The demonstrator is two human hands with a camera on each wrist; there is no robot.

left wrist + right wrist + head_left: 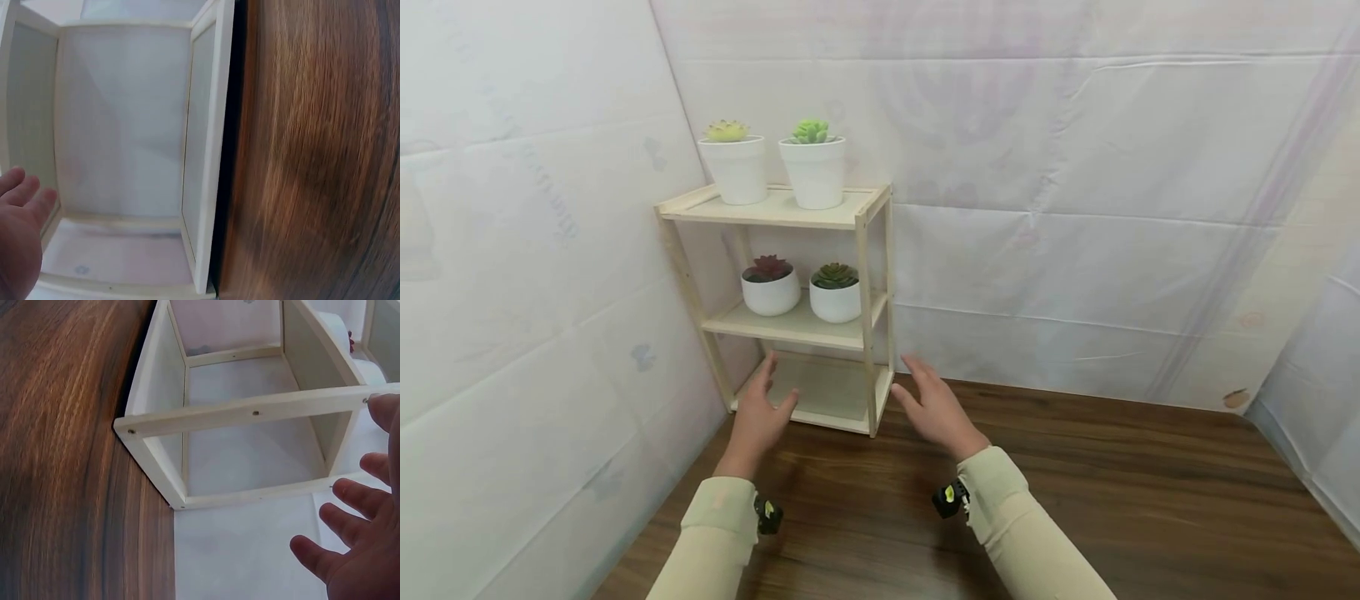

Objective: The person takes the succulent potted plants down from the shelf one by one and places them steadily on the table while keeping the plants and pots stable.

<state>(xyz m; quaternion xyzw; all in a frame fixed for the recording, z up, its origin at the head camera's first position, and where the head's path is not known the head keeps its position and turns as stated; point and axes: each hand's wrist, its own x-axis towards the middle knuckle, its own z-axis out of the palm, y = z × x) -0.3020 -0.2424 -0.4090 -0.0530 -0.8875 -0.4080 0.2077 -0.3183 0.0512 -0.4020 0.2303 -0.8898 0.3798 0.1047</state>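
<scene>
A pale wooden three-tier shelf [790, 333] stands in the corner. My left hand [758, 421], fingers spread, is in front of its bottom tier; the left wrist view shows the same hand [22, 240] holding nothing. Just right of the shelf, my right hand [936, 408] has its fingers extended, palm toward the frame. In the right wrist view a fingertip of that hand [369, 544] overlaps the shelf's post [256, 412]; I cannot tell whether they touch. On the top tier are a yellowish succulent pot [737, 171] and a bright green succulent pot [814, 171].
The middle tier holds a dark red succulent in a round white pot [771, 293] and a dark green one in a similar pot [837, 302]. White sheeting [1075, 275] hangs behind and at both sides. Dark wooden tabletop [1112, 492] extends to the right of the shelf.
</scene>
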